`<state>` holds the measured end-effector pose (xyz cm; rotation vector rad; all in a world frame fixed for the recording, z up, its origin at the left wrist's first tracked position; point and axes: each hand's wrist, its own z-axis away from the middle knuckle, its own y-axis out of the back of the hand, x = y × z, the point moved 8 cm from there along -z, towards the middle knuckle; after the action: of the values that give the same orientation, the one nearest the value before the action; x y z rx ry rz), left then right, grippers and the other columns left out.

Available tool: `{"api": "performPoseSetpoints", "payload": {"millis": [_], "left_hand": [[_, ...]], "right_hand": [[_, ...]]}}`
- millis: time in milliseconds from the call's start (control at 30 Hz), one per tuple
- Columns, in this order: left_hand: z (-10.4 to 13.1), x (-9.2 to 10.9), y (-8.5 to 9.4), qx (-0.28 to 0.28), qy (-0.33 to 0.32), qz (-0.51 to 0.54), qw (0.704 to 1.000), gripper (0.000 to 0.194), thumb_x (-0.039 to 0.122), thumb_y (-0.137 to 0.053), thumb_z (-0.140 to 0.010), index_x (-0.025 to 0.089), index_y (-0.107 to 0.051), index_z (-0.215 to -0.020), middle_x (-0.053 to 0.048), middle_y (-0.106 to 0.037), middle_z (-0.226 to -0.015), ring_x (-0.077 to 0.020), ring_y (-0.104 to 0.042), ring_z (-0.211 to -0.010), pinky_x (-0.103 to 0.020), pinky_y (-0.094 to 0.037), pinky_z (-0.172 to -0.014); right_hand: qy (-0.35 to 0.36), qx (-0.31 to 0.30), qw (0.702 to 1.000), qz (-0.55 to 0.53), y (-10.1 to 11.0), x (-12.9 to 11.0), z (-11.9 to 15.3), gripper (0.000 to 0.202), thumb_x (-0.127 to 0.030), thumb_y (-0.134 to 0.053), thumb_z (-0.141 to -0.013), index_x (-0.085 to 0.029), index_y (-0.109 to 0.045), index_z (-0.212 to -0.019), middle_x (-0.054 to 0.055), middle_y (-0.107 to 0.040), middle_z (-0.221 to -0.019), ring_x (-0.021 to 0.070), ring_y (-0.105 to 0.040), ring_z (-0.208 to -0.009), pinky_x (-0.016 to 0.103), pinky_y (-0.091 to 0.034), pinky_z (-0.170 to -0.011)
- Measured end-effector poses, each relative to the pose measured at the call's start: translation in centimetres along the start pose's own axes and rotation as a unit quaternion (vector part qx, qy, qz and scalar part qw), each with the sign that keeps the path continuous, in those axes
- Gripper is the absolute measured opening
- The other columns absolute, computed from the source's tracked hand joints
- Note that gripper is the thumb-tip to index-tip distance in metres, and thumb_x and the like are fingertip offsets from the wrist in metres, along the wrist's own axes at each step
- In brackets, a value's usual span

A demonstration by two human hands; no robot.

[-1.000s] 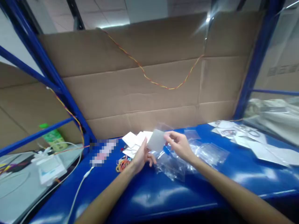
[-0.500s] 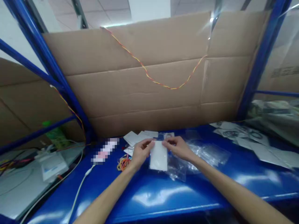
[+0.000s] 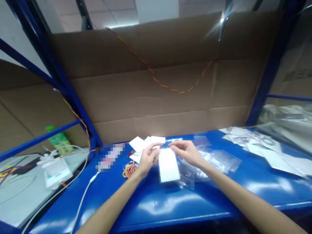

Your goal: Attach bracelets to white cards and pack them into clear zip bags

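Note:
A white card in a clear plastic bag [image 3: 169, 165] hangs upright between my hands, over the front part of the blue table. My left hand [image 3: 148, 157] is closed in a pinch at its upper left corner. At its upper right, my right hand [image 3: 186, 151] pinches the top edge between thumb and fingers. The bag's mouth is partly hidden by my fingertips. Beside my left wrist lies a pile of coloured rubber bands [image 3: 129, 169]. Several flat clear plastic bags [image 3: 219, 161] lie under and beyond my right forearm.
White cards [image 3: 137, 144] lie behind my left hand. More white sheets and coiled cables [image 3: 263, 143] spread across the right of the blue table [image 3: 195, 208]. A white cable [image 3: 84, 196] runs down the left side. Cardboard [image 3: 151, 97] walls the back; a green bottle [image 3: 59, 141] stands left.
The bagged card has tilted, its lower end swinging slightly right and towards me. My fingers have shifted a little at its top edge. The picture is darker on the cardboard.

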<state>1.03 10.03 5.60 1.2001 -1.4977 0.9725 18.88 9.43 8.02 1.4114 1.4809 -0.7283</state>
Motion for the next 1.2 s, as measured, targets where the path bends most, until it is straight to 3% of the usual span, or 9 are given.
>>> {"api": "performPoseSetpoints", "payload": {"millis": [167,267,533,633,733,833,933,1200], "left_hand": [[-0.1,0.0,0.2,0.016,-0.004,-0.007,1.000,0.038,0.032,-0.074,-0.078,0.016,-0.077,-0.113,0.006,-0.047,-0.046,-0.0085,-0.036,-0.037,-0.020,-0.030,-0.038],[-0.1,0.2,0.5,0.037,-0.010,-0.003,0.999,0.032,0.028,-0.075,-0.075,0.018,-0.080,-0.105,0.005,-0.050,-0.049,-0.0086,-0.038,-0.038,-0.021,-0.031,-0.038],[0.1,0.9,0.7,0.054,-0.026,-0.016,0.998,0.011,0.024,-0.077,-0.073,0.016,-0.083,-0.079,-0.003,-0.065,-0.058,-0.0108,-0.043,-0.043,-0.024,-0.030,-0.042],[0.2,1.2,0.6,0.053,-0.031,-0.022,0.998,0.010,0.025,-0.077,-0.074,0.017,-0.083,-0.077,-0.004,-0.065,-0.058,-0.0111,-0.041,-0.043,-0.024,-0.029,-0.042],[0.4,1.4,0.3,0.047,-0.041,-0.040,0.997,0.010,0.026,-0.077,-0.074,0.019,-0.083,-0.075,-0.005,-0.071,-0.067,-0.0129,-0.047,-0.048,-0.023,-0.032,-0.045],[0.5,1.8,-0.1,0.030,-0.068,-0.075,0.994,0.011,0.025,-0.074,-0.076,0.018,-0.083,-0.076,-0.007,-0.074,-0.075,-0.0164,-0.056,-0.058,-0.024,-0.038,-0.050],[0.6,1.9,-0.4,0.018,-0.083,-0.091,0.992,0.013,0.025,-0.072,-0.079,0.017,-0.083,-0.080,-0.007,-0.073,-0.076,-0.0153,-0.055,-0.057,-0.024,-0.039,-0.052],[0.8,2.2,-0.8,-0.040,-0.106,-0.108,0.988,0.028,0.031,-0.060,-0.088,0.013,-0.080,-0.097,-0.005,-0.068,-0.077,-0.0114,-0.053,-0.050,-0.023,-0.041,-0.048]], "right_hand": [[-0.009,0.002,1.000,-0.008,0.2,0.2,0.1,0.037,-0.042,-0.070,-0.086,-0.015,-0.078,-0.108,-0.001,-0.062,-0.057,0.0109,-0.049,-0.046,0.022,-0.037,-0.043],[-0.010,0.004,1.000,-0.021,0.2,0.1,0.1,0.035,-0.042,-0.071,-0.085,-0.015,-0.079,-0.105,-0.001,-0.063,-0.057,0.0117,-0.049,-0.044,0.023,-0.037,-0.042],[-0.034,0.008,0.997,-0.075,0.5,0.5,-0.2,0.031,-0.034,-0.063,-0.082,-0.014,-0.077,-0.101,0.002,-0.066,-0.063,0.0154,-0.061,-0.052,0.021,-0.040,-0.041],[-0.047,-0.007,0.994,-0.100,0.4,0.8,-0.3,0.039,-0.041,-0.055,-0.087,-0.014,-0.075,-0.106,0.006,-0.071,-0.076,0.0178,-0.066,-0.057,0.021,-0.040,-0.038],[-0.065,-0.027,0.994,-0.082,-0.1,1.2,-0.2,0.044,-0.052,-0.057,-0.091,-0.014,-0.077,-0.099,0.007,-0.071,-0.077,0.0171,-0.066,-0.058,0.020,-0.040,-0.036],[-0.065,-0.053,0.996,-0.034,-0.8,1.4,0.0,0.041,-0.053,-0.064,-0.090,-0.014,-0.079,-0.089,0.004,-0.067,-0.066,0.0129,-0.058,-0.049,0.018,-0.038,-0.035],[-0.051,-0.067,0.996,-0.003,-1.2,1.3,0.3,0.036,-0.047,-0.071,-0.088,-0.013,-0.080,-0.089,0.003,-0.066,-0.062,0.0095,-0.050,-0.043,0.019,-0.038,-0.037],[-0.046,-0.061,0.997,-0.011,-0.9,1.3,0.0,0.043,-0.052,-0.072,-0.086,-0.010,-0.079,-0.094,0.006,-0.070,-0.071,0.0110,-0.053,-0.049,0.021,-0.041,-0.040]]}}
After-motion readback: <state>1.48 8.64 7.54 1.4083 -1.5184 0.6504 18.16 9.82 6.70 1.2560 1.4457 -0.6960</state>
